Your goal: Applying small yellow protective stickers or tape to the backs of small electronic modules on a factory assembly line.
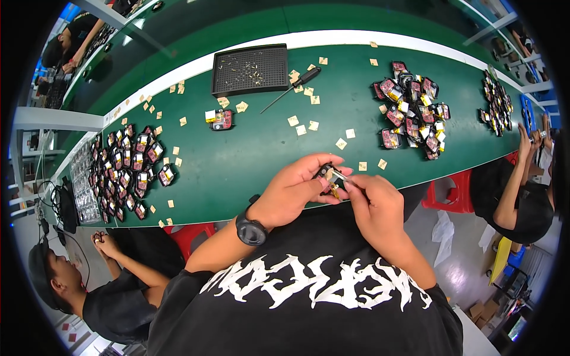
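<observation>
Near the front edge of the green table, my left hand (291,191) is closed around a small black electronic device (325,171), its inside turned up. A yellowish part shows at the device's lower side, below my fingers. The thumb and fingers of my right hand (380,204) are pinched at the device's right side, by a thin silvery piece (339,174). What exactly they grip is too small to make out. A similar open device (222,120), with a red board and a white and yellow part, lies farther off to the left.
A black tray (249,89) of small metal parts sits at the back, beside a black-handled screwdriver (306,78). Piles of devices lie left (122,169) and right (412,110). Small beige squares (341,143) are scattered about. Other people sit at the left and right.
</observation>
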Demonstrator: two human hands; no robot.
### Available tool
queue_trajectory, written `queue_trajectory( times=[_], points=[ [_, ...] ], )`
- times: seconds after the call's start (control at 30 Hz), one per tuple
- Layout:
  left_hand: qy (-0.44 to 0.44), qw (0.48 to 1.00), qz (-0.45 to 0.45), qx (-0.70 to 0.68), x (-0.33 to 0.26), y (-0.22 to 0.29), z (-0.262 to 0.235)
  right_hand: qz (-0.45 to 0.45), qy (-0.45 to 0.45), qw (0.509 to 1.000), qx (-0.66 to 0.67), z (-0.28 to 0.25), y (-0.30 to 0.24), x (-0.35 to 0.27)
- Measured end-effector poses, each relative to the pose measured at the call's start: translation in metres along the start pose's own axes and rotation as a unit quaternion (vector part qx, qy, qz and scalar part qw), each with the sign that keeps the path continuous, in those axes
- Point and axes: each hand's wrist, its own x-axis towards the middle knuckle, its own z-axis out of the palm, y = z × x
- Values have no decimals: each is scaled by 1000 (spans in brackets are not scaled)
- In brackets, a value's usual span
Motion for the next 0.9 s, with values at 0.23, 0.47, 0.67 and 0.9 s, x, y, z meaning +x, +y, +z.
queue_trajectory(
  times=[0.23, 0.47, 0.67, 0.9],
  points=[
    [22, 998, 2, -53, -1, 4, 3, 237, 13, 873, 426, 4, 9, -7],
    [28, 998, 50, -5, -1, -6, 8, 141, -65, 963, 220, 3, 11, 3],
    [53, 985, 79, 144, 0, -14, 10, 264, -59, 869, 415, 10, 17, 7],
    [63, 984, 87, 140, 0, -16, 11, 215, -93, 886, 400, -3, 16, 6]
  ],
)
